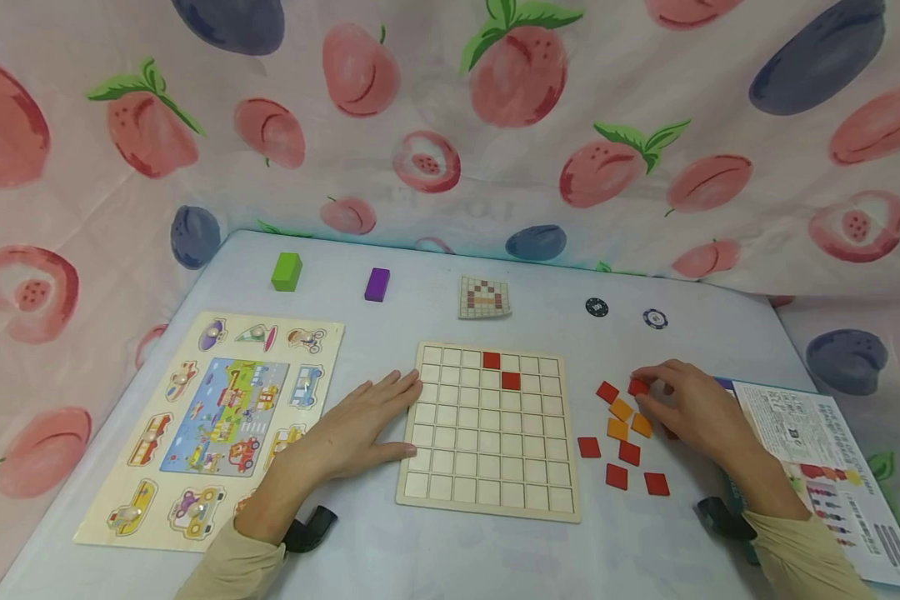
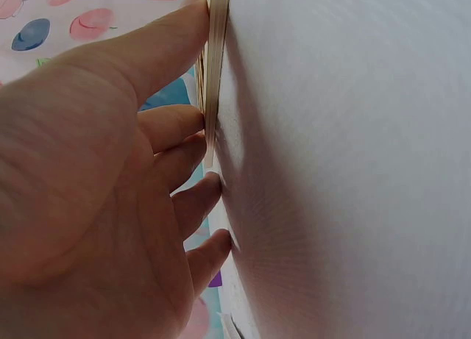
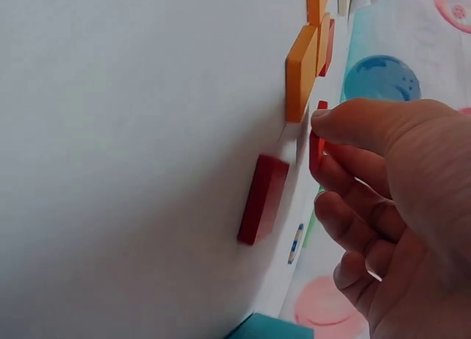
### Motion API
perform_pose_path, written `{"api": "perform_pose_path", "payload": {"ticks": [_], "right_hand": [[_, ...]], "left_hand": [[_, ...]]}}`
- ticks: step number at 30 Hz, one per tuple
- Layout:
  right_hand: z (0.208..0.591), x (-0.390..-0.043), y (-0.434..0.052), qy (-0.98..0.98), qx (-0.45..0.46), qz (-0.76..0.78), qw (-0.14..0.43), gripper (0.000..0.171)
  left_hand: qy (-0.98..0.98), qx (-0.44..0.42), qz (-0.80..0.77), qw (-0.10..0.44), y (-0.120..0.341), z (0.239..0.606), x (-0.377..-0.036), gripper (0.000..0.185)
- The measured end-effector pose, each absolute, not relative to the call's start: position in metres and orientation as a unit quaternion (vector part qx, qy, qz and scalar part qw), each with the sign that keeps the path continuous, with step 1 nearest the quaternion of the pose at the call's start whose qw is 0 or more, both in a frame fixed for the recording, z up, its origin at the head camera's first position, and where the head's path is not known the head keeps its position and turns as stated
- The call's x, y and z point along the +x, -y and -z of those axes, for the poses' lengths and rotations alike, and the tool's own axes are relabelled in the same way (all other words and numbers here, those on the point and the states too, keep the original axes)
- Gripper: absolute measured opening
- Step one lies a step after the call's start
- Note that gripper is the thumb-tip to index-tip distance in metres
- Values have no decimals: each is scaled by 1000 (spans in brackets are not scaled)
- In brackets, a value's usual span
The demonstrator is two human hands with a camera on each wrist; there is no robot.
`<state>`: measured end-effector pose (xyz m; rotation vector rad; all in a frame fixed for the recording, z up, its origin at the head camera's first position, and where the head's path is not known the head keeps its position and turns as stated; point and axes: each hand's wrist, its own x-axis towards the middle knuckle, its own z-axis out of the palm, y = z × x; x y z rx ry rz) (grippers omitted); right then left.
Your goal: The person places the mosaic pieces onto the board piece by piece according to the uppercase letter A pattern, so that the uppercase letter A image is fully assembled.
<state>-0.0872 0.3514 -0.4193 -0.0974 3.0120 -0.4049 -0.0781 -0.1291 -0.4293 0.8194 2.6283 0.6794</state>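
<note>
A square wooden grid board (image 1: pixel 489 442) lies in the middle of the table, with one red tile (image 1: pixel 491 360) in its top row and another red tile (image 1: pixel 511 381) in the row below. My left hand (image 1: pixel 360 423) lies at the board's left edge, fingers extended; the thumb and fingertips touch its side in the left wrist view. To the right of the board, my right hand (image 1: pixel 696 410) pinches a red square tile (image 3: pixel 317 151) between thumb and fingers. Around it lie several loose red tiles (image 1: pixel 617 476) and three orange tiles (image 1: pixel 617 428). One red tile (image 3: pixel 263 199) is partly hidden under that hand in the head view.
A wooden vehicle puzzle (image 1: pixel 225 417) lies at left. Along the back stand a green block (image 1: pixel 287 272), a purple block (image 1: pixel 377 284), a small pattern card (image 1: pixel 484 297), a black chip (image 1: pixel 597 307) and a white-and-blue chip (image 1: pixel 655 318). A printed box (image 1: pixel 832 475) sits under the right forearm.
</note>
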Motion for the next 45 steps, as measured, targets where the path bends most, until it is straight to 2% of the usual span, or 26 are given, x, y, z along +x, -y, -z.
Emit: {"api": "perform_pose_path", "payload": {"ticks": [8,25,34,40,45], "right_hand": [[416,-94,-328,-984,-80,157,27,43],[417,-98,-257,-966,-185,176,29,34],[422,-97,-242,-955,-225,187,43,27],[422,-98,-238,-952,-250,173,26,18],[422,-95,-239,-954,-254,155,17,19]], "left_hand": [[-916,286,-236,153,130,430,-78,85],[-915,290,-237,151,129,430,-78,84],[-915,287,-239,155,129,429,-78,84],[-915,287,-238,153,129,428,-78,84],[-916,288,-235,152,129,428,-78,84]]}}
